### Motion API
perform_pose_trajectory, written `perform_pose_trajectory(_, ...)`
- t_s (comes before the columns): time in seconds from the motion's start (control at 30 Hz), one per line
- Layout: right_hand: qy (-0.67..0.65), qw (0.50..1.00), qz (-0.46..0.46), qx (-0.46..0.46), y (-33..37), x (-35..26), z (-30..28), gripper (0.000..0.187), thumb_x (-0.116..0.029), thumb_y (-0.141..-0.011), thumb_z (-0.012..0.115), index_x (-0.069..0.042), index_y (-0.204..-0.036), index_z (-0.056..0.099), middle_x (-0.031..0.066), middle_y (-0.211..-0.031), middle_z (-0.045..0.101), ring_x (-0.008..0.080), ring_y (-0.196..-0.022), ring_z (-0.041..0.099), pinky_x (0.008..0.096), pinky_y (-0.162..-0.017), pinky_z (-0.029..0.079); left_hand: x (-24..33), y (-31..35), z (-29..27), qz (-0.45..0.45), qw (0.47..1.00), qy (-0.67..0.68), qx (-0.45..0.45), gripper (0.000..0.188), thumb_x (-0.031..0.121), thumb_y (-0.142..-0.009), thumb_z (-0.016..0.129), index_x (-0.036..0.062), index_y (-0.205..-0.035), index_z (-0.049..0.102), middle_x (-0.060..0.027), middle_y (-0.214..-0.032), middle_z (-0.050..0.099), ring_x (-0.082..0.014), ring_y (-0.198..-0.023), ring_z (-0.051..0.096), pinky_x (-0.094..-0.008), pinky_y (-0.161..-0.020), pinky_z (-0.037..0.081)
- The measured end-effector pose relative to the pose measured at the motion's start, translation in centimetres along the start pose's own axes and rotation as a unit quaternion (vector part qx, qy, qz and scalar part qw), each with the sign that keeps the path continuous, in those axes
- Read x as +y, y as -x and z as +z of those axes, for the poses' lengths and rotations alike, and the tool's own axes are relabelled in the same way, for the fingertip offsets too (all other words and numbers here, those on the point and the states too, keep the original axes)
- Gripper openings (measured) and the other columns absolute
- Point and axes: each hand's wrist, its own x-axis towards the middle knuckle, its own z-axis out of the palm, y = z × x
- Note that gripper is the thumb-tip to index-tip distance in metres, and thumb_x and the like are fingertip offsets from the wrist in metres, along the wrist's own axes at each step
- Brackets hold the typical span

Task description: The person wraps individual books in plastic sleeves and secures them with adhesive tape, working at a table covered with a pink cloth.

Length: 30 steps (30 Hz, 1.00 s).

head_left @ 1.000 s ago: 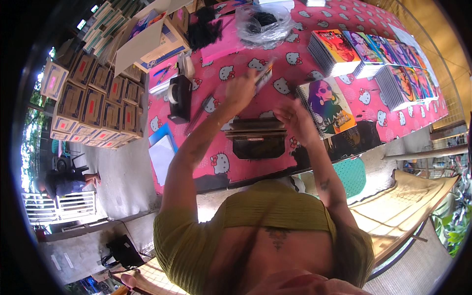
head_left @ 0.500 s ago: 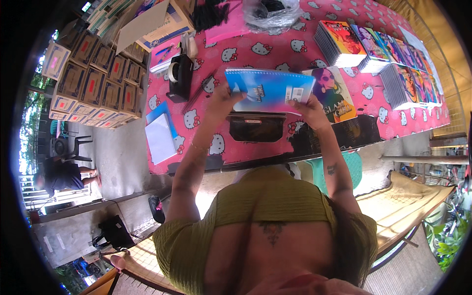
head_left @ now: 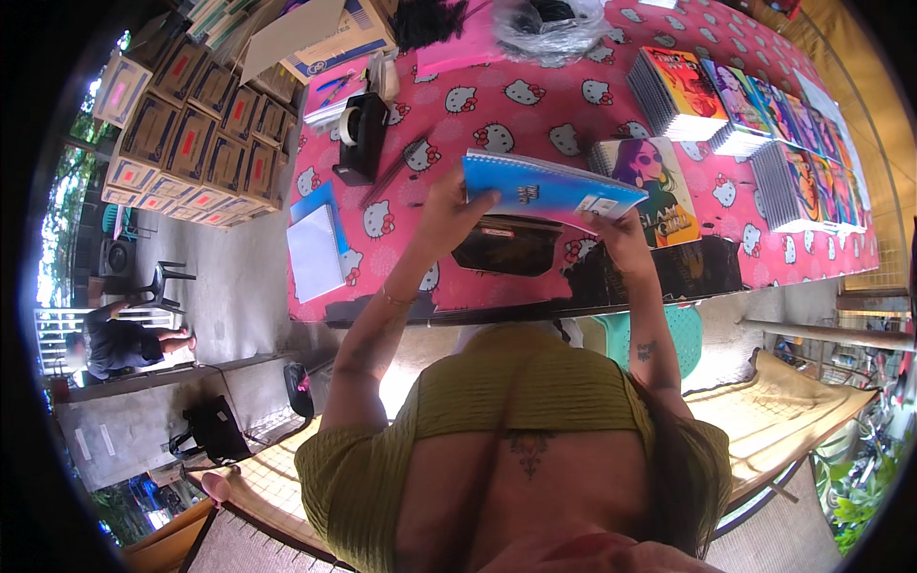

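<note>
A blue spiral notebook [head_left: 549, 188] is held up over the near part of the table, tilted, its coiled edge on the far side. My left hand [head_left: 462, 210] grips its left end, thumb on the cover. At the right end, by a white label, my right hand [head_left: 621, 232] pinches the lower corner. Beneath the notebook lies a black pouch [head_left: 506, 250], partly covered by it. Just beyond my right hand, another spiral notebook [head_left: 659, 191] with a figure in sunglasses on its cover rests on the pink patterned tablecloth [head_left: 420, 205].
Stacks of colourful notebooks [head_left: 680, 91] stand at the far right. On the left are a black tape dispenser [head_left: 361, 138] and a white pad [head_left: 315, 253]. Brown cartons [head_left: 181, 143] are piled beyond the table's left side. A person [head_left: 124, 339] sits at the far left.
The blue notebook has shifted right and slightly nearer, and is tilted more, its right end lower. Both hands have moved with it, still gripping. The whole view has shifted a little.
</note>
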Motion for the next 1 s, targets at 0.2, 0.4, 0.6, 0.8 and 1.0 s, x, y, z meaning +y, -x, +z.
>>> perform_pose_trajectory(0.2,0.015,0.998,0.045,-0.032,-0.1,3.9,-0.6,0.028,-0.006,-0.089,0.071,-0.003,-0.116,0.066,0.0016,-0.109,0.069,0.0109,-0.102,0.061,0.0292,-0.089,0.049,0.5,0.7,0.4,0.016,0.990,-0.128,0.059,0.053,-0.001,-0.081,0.067,0.0046,-0.131,0.052,-0.0131,-0.123,0.060,-0.0194,-0.111,0.060,-0.0387,-0.095,0.047)
perform_pose_trajectory(0.4,0.518,0.848,-0.098,0.052,0.0,7.6,4.6,0.081,-0.015,-0.083,0.078,-0.007,-0.150,0.032,0.0109,-0.136,0.051,0.0243,-0.123,0.051,0.0384,-0.102,0.043,0.3,3.5,2.9,0.187,0.804,-0.563,-0.039,0.071,0.014,-0.077,0.066,0.0047,-0.143,0.042,-0.0204,-0.144,0.043,-0.0399,-0.140,0.034,-0.0655,-0.113,0.017)
perform_pose_trajectory(0.6,0.206,0.957,-0.179,0.101,0.3,6.9,5.9,0.091,-0.010,-0.076,0.082,-0.007,-0.151,0.030,0.0139,-0.135,0.050,0.0242,-0.120,0.051,0.0409,-0.103,0.042,-2.8,5.7,1.8,0.058,0.913,-0.375,0.148,0.061,0.027,-0.095,0.056,-0.0009,-0.147,0.038,-0.0206,-0.150,0.039,-0.0312,-0.140,0.036,-0.0500,-0.114,0.023)
perform_pose_trajectory(0.8,0.055,0.997,-0.044,0.045,-1.0,6.9,4.9,0.088,-0.008,-0.077,0.081,-0.003,-0.149,0.031,0.0155,-0.133,0.052,0.0255,-0.124,0.051,0.0407,-0.108,0.039,-10.7,6.6,-0.9,-0.075,0.968,-0.027,0.238,0.054,0.033,-0.103,0.050,-0.0049,-0.141,0.045,-0.0202,-0.144,0.049,-0.0270,-0.125,0.053,-0.0376,-0.104,0.040)
perform_pose_trajectory(1.0,0.406,0.848,-0.326,0.097,-1.8,-0.7,10.2,0.068,-0.020,-0.084,0.075,-0.003,-0.142,0.043,0.0166,-0.125,0.058,0.0320,-0.123,0.052,0.0413,-0.104,0.040,-16.2,-5.4,-12.6,0.012,0.810,-0.521,0.270,0.032,0.026,-0.094,0.058,0.0007,-0.114,0.064,-0.0208,-0.112,0.064,-0.0378,-0.105,0.060,-0.0481,-0.099,0.044)
